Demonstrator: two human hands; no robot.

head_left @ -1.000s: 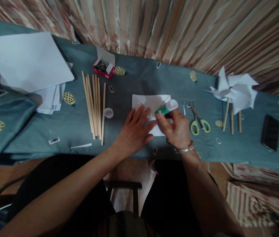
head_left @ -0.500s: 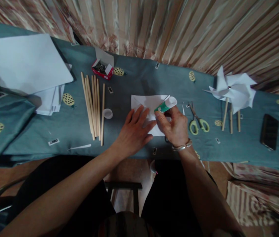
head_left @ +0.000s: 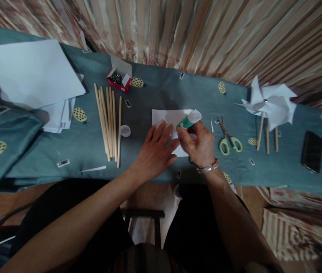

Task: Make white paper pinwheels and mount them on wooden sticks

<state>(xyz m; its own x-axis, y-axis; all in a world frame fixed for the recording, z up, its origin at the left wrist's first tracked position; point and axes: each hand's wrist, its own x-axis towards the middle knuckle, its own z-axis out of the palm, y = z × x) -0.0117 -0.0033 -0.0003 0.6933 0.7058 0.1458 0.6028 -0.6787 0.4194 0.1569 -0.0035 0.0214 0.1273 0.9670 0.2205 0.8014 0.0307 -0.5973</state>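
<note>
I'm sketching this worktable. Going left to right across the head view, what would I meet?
White paper stack → wooden sticks → round white cap → left hand → green-and-white tube → scissors → paper pinwheel → phone.

No text could be read: the small printed tags on the cloth and the marking on the glue stick were too blurred.
</note>
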